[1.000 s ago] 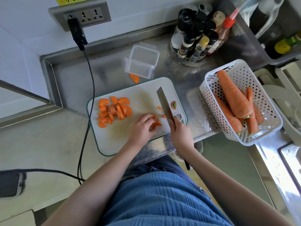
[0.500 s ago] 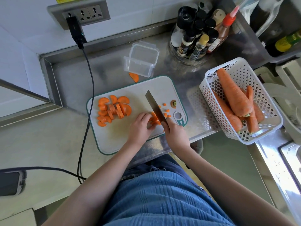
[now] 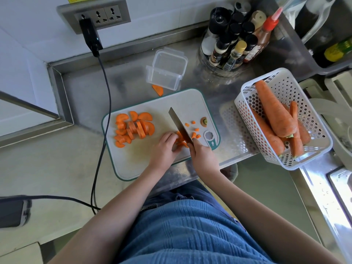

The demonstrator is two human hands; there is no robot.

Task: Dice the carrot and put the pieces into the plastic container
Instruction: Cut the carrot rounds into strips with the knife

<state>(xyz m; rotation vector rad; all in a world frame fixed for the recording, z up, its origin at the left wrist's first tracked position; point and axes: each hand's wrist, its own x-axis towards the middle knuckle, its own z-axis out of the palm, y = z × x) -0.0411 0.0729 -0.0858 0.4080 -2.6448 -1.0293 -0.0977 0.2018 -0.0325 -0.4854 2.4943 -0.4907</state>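
A white cutting board (image 3: 190, 103) with a green rim lies on the steel counter. My right hand (image 3: 202, 156) grips a knife (image 3: 180, 126) whose blade is down on carrot pieces (image 3: 181, 141). With curled fingers, my left hand (image 3: 164, 149) holds those pieces just left of the blade. Small carrot dice (image 3: 194, 129) lie right of the blade, near the carrot top (image 3: 204, 121). A pile of half-round slices (image 3: 134, 127) sits at the board's left. The clear plastic container (image 3: 166, 70) stands behind the board with nothing in it. One slice (image 3: 158, 90) lies on the counter in front of it.
A white perforated basket (image 3: 312, 119) of whole carrots stands at the right. A round rack of spice and sauce bottles (image 3: 234, 42) is at the back. A black cable (image 3: 103, 111) runs from the wall socket down past the board's left edge. A phone (image 3: 13, 211) lies far left.
The knife has shifted left from the board's right side onto the pieces under my left hand. More small dice now lie right of the blade.
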